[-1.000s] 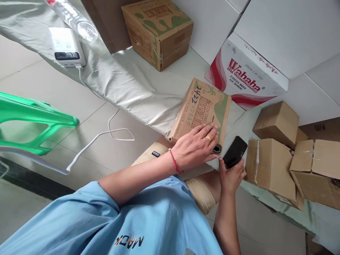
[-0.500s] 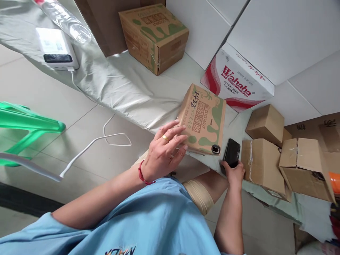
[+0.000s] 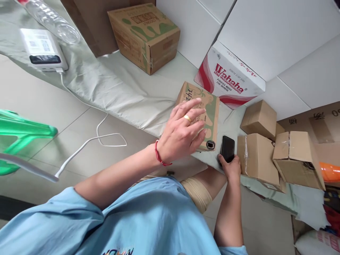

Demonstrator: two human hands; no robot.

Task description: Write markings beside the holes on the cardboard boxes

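Note:
My left hand [image 3: 183, 131], with a gold ring and a red wrist cord, lies over the top of a brown coconut carton [image 3: 212, 106]. Its fingers are stretched out, covering much of the carton's print. The carton has green shapes, handwritten digits and a small dark-rimmed hole at its near corner. To the right, my right hand [image 3: 232, 168] holds the near end of a black phone-like object [image 3: 227, 148] on the cloth-covered table [image 3: 132, 92], thumb on one side and fingers on the other.
Another coconut carton [image 3: 162, 46] and a white-red Wahaha box [image 3: 228, 78] stand by the wall. Small brown boxes [image 3: 259, 156] are at right. A white power device [image 3: 44, 49], a plastic bottle [image 3: 58, 24] and a white cable [image 3: 82, 145] are at left, near a green stool [image 3: 26, 129].
My left hand has moved right and up, from the carton's left edge onto its top. The whole view has shifted slightly; my right hand still has the black object.

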